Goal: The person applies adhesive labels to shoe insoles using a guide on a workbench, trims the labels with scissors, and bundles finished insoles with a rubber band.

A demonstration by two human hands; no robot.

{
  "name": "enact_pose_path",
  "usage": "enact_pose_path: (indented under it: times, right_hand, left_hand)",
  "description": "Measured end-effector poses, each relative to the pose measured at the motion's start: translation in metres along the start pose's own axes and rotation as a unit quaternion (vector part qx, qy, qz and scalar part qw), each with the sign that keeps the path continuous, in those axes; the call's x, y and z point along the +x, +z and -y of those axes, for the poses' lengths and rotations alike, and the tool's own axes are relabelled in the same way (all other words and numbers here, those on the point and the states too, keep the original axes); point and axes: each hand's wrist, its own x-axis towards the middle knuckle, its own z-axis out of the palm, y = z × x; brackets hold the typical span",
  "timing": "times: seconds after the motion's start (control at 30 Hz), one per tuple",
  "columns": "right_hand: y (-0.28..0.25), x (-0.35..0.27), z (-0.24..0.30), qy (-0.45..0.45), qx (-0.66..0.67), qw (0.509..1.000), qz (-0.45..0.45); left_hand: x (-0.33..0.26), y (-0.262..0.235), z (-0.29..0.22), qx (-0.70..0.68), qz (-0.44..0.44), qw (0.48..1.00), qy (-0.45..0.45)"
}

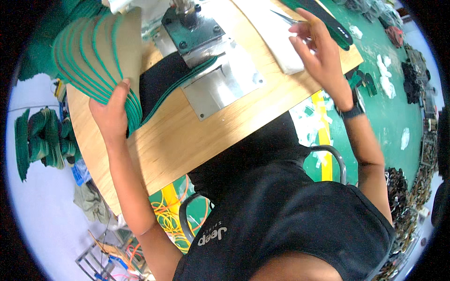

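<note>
My left hand [112,110] grips a fanned stack of insoles [101,51] with tan faces and green edges, the thumb lying on top. Beside that stack, a black insole with a green edge [164,77] lies partly beneath the metal press head [194,35]. A shiny metal plate [225,86] is fixed to the table below the head. Over the table's right side, my right hand [321,51] is open, fingers apart and nothing seen in them. Near its fingertips lies a pointed metal tool [282,17], its kind unclear.
Under my right hand runs a white strip [276,40] on the wooden table [173,150]. A dark insole [328,25] lies at the far right edge. More green-edged stacks [44,138] stand at left. Yellow and orange hoses [171,220] lie on the floor below.
</note>
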Motion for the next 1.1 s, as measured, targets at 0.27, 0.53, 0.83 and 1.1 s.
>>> enact_pose_path:
  times: [0.27,0.53,0.83,1.1]
  right_hand:
    - [0.060,0.140,-0.118,-0.041,-0.162,0.985,0.037]
    - [0.134,0.221,-0.167,0.129,-0.178,0.974,0.047]
    - [0.133,0.215,-0.169,0.081,-0.145,0.986,-0.015]
    - [0.111,0.214,-0.163,-0.031,-0.048,0.993,-0.108]
  left_hand:
    - [-0.006,0.012,0.003,0.019,0.089,0.995,0.026]
    - [0.002,0.014,-0.003,0.031,0.055,0.998,0.031]
    - [-0.011,0.013,-0.004,0.037,0.089,0.995,0.025]
    - [0.007,0.015,-0.010,0.133,-0.010,0.957,0.256]
